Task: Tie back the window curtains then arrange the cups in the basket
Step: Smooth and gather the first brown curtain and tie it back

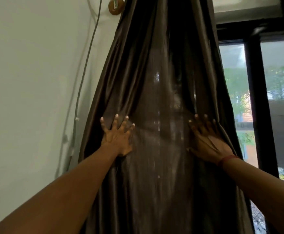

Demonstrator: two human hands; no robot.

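Now pressing flat against the dark curtain with both hands, fingers splayed and straight, gripping nothing. Left hand on the fold farthest from the window frame, right hand on the fold nearest it, with a red band at that wrist. Hanging just left of the window frame, long axis vertical, narrow at the top and flaring wide at hand level. Bunched clear of the glass but loose, with no tie visible round it. Probably gathering next: sweep both edges inward to the middle, the right one away from the window frame, so as to girdle the cloth across its vertical run. Equally near, both hands. High up, well left of the window frame, a round wooden knob, perhaps the anchor; cannot tell. No cups or basket in view.
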